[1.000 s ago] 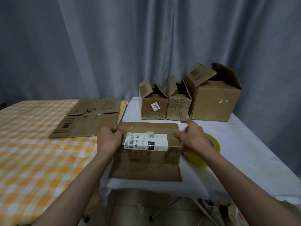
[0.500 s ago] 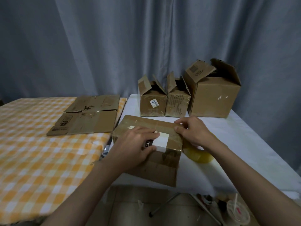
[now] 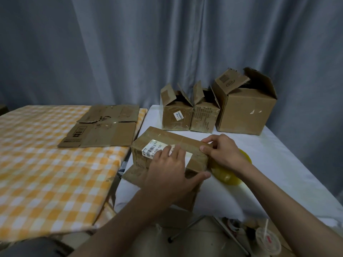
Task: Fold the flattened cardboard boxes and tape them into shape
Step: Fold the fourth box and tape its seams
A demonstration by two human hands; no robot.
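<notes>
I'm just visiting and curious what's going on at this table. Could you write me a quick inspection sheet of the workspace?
Surface: white-covered table; beside it, an orange checked table.
Job's things: box being worked on, lying with a white label up; flattened cardboard on the checked table; three folded boxes at the back, flaps open; yellow tape roll, partly hidden by the right arm.
Clutter: plastic cup with straw on the floor.
Grippers: left hand rests flat across the label; right hand holds the box's right end.
Cables: nothing seen.
Surroundings: grey curtain behind.
</notes>
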